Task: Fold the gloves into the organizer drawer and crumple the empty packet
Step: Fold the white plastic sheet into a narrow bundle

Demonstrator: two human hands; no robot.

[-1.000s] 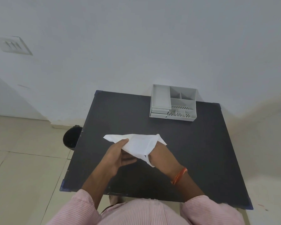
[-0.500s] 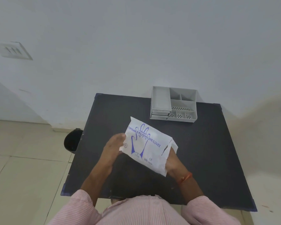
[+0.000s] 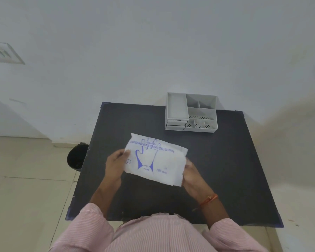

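Black bin (image 3: 76,157) on floor, left of table (image 3: 244,160). Left hand (image 3: 115,164) gripped packet's left edge, thumb on printed face. Glove packet (image 3: 155,159) held flat above table's near centre. Right hand (image 3: 193,176) clasped packet's right edge. Grey organizer (image 3: 191,112) at far right edge, drawers closed.

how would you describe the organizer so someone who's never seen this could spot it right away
Find the black table against the white wall. At its far edge, right of centre, sits the grey plastic organizer, beyond the glove packet held in both hands. It is the only boxy, compartmented thing there, with two small drawers at its front left.
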